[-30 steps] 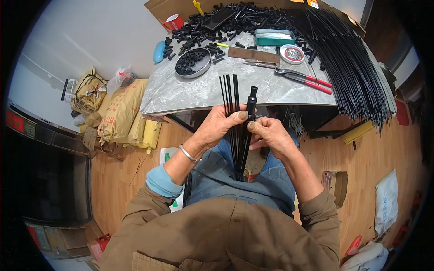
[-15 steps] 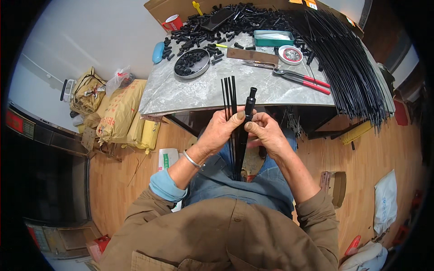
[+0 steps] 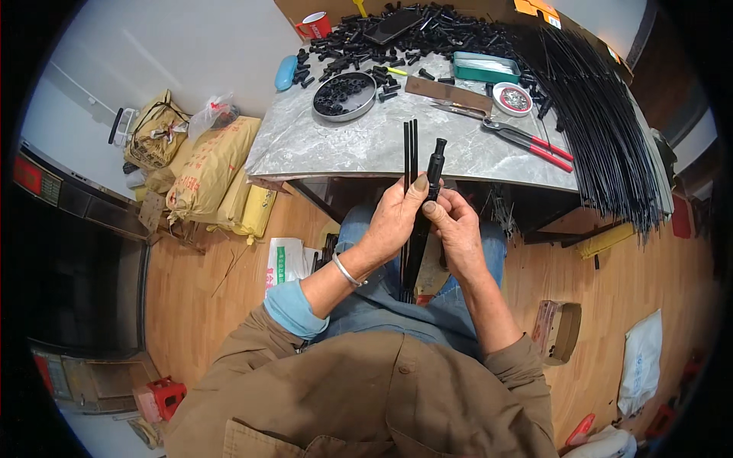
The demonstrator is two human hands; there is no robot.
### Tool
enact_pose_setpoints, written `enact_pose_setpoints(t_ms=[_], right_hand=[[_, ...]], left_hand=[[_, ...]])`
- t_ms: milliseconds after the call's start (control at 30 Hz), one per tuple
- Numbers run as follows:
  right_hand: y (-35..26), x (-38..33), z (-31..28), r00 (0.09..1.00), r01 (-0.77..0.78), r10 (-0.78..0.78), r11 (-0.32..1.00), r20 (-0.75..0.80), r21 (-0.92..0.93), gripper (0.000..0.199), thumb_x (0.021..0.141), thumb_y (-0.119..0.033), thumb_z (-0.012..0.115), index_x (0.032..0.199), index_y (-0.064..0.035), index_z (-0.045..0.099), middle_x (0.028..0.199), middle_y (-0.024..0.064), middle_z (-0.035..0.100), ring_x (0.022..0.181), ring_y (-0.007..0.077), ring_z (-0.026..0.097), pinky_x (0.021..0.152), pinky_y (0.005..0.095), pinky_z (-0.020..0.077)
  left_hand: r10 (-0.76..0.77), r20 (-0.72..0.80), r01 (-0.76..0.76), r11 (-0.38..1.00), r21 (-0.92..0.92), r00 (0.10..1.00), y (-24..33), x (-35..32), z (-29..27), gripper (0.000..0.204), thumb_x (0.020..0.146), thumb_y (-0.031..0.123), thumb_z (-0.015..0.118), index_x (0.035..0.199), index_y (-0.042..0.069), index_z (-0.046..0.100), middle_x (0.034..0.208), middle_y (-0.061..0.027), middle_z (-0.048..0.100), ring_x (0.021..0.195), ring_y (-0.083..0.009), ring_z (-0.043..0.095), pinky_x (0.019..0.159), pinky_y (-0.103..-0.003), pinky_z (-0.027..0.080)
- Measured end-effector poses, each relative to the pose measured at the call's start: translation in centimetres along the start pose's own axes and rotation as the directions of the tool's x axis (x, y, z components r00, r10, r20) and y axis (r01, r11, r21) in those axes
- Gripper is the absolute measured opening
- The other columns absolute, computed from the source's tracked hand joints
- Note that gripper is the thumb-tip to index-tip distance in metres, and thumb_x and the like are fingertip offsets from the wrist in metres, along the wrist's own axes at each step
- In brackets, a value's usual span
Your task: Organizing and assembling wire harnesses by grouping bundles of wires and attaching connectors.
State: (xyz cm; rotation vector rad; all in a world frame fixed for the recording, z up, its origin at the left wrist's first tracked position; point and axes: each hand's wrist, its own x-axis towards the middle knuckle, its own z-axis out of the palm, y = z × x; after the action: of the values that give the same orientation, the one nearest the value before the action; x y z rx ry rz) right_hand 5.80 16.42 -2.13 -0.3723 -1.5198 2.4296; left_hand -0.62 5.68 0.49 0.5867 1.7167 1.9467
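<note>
In front of the table's near edge, my left hand is closed around a few thin black rods that stick up past its thumb. It also steadies a thicker black piece with a stepped, tube-like end, tilted slightly right. My right hand is closed too, thumb and fingers pinching the side of that black piece just below the stepped end. Below the hands, the dark lengths run down between my knees, and their lower ends are partly hidden. A bracelet circles my left wrist.
On the grey table are a round tray of black parts, a heap of black fittings, red-handled pincers, a knife, a green box and a large bundle of black rods. Sacks stand left.
The view has shifted, so the table and hands sit further right in it. The rod tips above my left hand stand closer together. Both hands keep their hold.
</note>
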Motion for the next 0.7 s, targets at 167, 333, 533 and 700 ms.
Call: enact_pose_setpoints(t_ms=[167,333,533,700], right_hand=[[-0.2,0.2,-0.1,1.000,-0.012,0.012,1.000,0.023,0.016,0.029,0.082,-0.022,0.075,0.101,-0.0093,0.057,0.081,-0.0085,0.056,0.063,0.0005,0.042,0.052,0.0172,0.0326],[-0.6,0.1,-0.2,0.996,-0.078,0.074,0.993,0.053,0.086,0.032,0.080,-0.018,0.077,0.098,-0.0093,0.052,0.085,-0.0056,0.058,0.066,0.0015,0.046,0.053,0.0183,0.0370],[-1.6,-0.6,0.7,1.000,0.023,-0.024,0.972,-0.003,-0.232,0.036,0.083,-0.019,0.074,0.109,-0.0037,0.053,0.087,-0.0005,0.059,0.072,0.0070,0.053,0.059,0.0213,0.0452],[-1.8,-0.2,-0.1,0.994,0.108,-0.107,0.990,0.012,-0.087,0.030,0.085,-0.015,0.070,0.106,0.0008,0.055,0.081,0.0044,0.062,0.067,0.0098,0.057,0.060,0.0233,0.0481]], left_hand=[[0.011,0.004,-0.011,1.000,0.015,1.000,0.2,-0.3,0.0,0.047,0.100,0.040,0.042,0.114,-0.001,0.058,0.096,-0.0055,0.063,0.090,-0.0111,0.058,0.084,-0.027,0.046],[0.007,0.028,-0.005,0.997,-0.071,1.000,0.3,-0.7,0.2,0.050,0.099,0.045,0.043,0.114,-0.001,0.057,0.097,-0.0051,0.063,0.090,-0.0104,0.057,0.082,-0.026,0.046],[-0.039,0.036,0.041,0.999,-0.034,0.999,0.7,-0.6,-0.1,0.051,0.098,0.050,0.042,0.106,0.001,0.056,0.086,-0.0008,0.057,0.081,-0.0080,0.054,0.073,-0.024,0.044],[0.007,-0.011,-0.008,0.998,-0.063,1.000,0.0,-0.4,0.3,0.048,0.098,0.049,0.041,0.103,0.003,0.054,0.072,0.0011,0.049,0.062,-0.0066,0.047,0.057,-0.021,0.041]])
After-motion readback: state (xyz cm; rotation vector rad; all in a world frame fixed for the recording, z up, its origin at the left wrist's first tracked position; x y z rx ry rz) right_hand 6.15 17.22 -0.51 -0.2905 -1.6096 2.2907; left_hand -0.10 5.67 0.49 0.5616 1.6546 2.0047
